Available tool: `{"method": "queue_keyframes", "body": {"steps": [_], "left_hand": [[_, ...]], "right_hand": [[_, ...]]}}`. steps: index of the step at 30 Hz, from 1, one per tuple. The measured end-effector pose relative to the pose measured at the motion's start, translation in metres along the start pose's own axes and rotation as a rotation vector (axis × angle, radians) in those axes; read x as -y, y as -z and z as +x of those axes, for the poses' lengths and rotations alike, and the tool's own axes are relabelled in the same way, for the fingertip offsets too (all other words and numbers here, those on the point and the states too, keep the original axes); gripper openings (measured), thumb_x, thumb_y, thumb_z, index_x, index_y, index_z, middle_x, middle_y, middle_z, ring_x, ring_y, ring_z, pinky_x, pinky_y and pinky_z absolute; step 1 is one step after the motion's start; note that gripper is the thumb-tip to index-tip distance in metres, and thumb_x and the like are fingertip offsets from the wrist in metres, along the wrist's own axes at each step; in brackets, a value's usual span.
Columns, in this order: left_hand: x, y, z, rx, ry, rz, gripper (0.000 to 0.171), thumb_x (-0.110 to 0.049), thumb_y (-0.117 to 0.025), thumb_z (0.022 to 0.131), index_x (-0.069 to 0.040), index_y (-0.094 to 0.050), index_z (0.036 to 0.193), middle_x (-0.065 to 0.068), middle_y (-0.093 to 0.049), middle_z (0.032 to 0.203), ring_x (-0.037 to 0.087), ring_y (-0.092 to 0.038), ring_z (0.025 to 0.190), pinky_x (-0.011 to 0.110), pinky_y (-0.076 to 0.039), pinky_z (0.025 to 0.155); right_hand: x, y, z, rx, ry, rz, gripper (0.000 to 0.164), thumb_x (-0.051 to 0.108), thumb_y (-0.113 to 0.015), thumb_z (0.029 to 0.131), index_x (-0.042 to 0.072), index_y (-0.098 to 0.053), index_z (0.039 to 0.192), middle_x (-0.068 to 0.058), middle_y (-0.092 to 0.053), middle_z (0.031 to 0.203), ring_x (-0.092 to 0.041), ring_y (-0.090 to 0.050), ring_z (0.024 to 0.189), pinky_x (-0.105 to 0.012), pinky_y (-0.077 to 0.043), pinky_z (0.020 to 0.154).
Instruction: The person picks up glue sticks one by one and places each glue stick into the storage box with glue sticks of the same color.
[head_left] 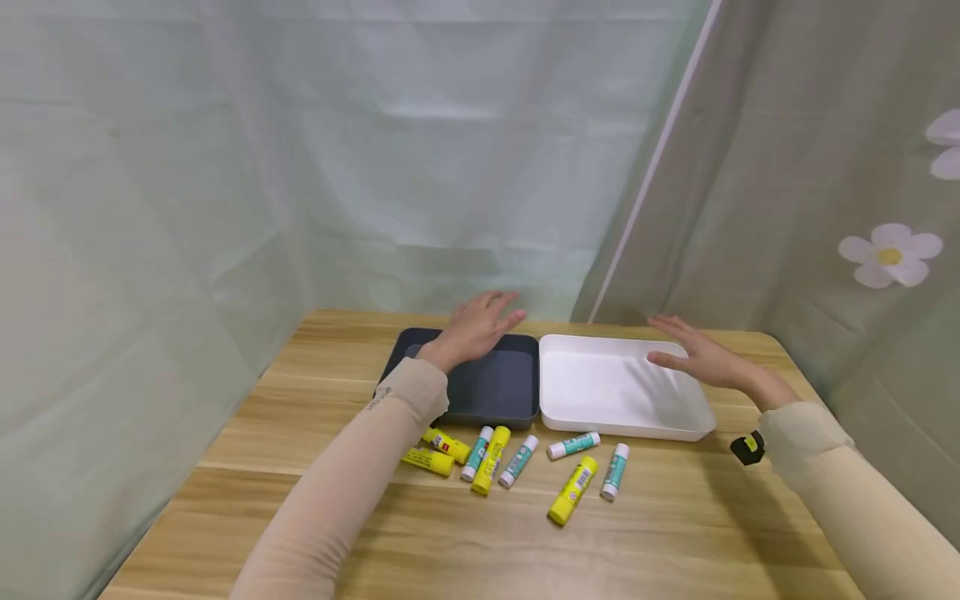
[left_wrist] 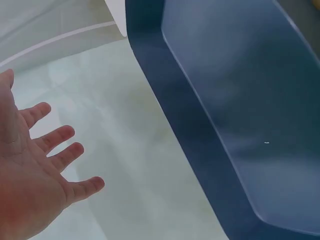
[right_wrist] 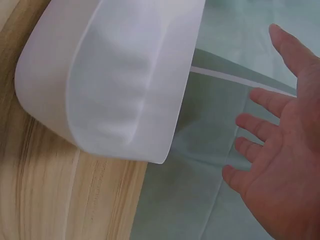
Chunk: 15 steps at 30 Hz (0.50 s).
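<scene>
My left hand (head_left: 474, 327) is held over the dark blue-grey tray (head_left: 491, 387), its fingers spread and holding nothing. Over the right part of the white tray (head_left: 600, 383) hovers my right hand (head_left: 701, 354), also with fingers extended and nothing in them. Both palms show bare in the wrist views, the left hand (left_wrist: 35, 165) beside the dark tray and the right hand (right_wrist: 285, 145) beside the white one. In front of the trays lie several glue sticks: yellow ones such as this glue stick (head_left: 573, 490), and smaller teal-and-white ones such as this glue stick (head_left: 615, 472).
The two trays stand side by side toward the back of the wooden table (head_left: 480, 550). My left forearm partly covers the leftmost yellow glue sticks (head_left: 429, 461). Behind the table hangs a pale curtain (head_left: 465, 167). A small black device (head_left: 747, 448) sits at my right wrist.
</scene>
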<state>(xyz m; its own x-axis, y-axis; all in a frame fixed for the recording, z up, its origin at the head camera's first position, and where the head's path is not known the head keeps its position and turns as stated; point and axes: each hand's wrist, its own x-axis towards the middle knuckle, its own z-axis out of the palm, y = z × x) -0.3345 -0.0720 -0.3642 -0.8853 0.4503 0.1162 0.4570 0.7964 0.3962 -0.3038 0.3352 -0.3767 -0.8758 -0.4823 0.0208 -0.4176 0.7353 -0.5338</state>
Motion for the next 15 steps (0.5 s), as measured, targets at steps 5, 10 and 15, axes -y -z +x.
{"method": "queue_keyframes", "body": {"steps": [5, 10, 15], "left_hand": [[-0.004, 0.000, -0.005, 0.001, -0.022, -0.008, 0.065, -0.056, -0.034, 0.111, -0.020, -0.029, 0.166, 0.014, -0.031, 0.167, 0.034, -0.028, 0.154, 0.063, -0.019, 0.121], [-0.007, 0.001, -0.010, 0.004, -0.037, -0.032, 0.065, -0.056, -0.034, 0.111, -0.021, -0.030, 0.165, 0.013, -0.031, 0.167, 0.034, -0.028, 0.154, 0.062, -0.019, 0.122], [-0.011, 0.001, -0.013, 0.007, -0.061, -0.056, 0.065, -0.056, -0.034, 0.111, -0.020, -0.031, 0.165, 0.012, -0.032, 0.167, 0.034, -0.029, 0.153, 0.061, -0.020, 0.122]], "right_hand": [[-0.004, -0.001, -0.007, 0.003, -0.012, 0.000, 0.074, 0.036, -0.062, 0.105, -0.003, -0.032, 0.160, -0.036, -0.018, 0.164, -0.060, -0.007, 0.151, -0.081, -0.014, 0.109], [-0.005, 0.000, -0.013, 0.014, -0.024, -0.010, 0.071, 0.035, -0.062, 0.106, -0.002, -0.033, 0.160, -0.034, -0.022, 0.164, -0.059, -0.015, 0.150, -0.078, -0.019, 0.111], [-0.007, 0.000, -0.023, -0.007, -0.015, 0.006, 0.068, 0.032, -0.062, 0.106, -0.003, -0.035, 0.158, -0.034, -0.028, 0.162, -0.058, -0.025, 0.147, -0.077, -0.025, 0.110]]}}
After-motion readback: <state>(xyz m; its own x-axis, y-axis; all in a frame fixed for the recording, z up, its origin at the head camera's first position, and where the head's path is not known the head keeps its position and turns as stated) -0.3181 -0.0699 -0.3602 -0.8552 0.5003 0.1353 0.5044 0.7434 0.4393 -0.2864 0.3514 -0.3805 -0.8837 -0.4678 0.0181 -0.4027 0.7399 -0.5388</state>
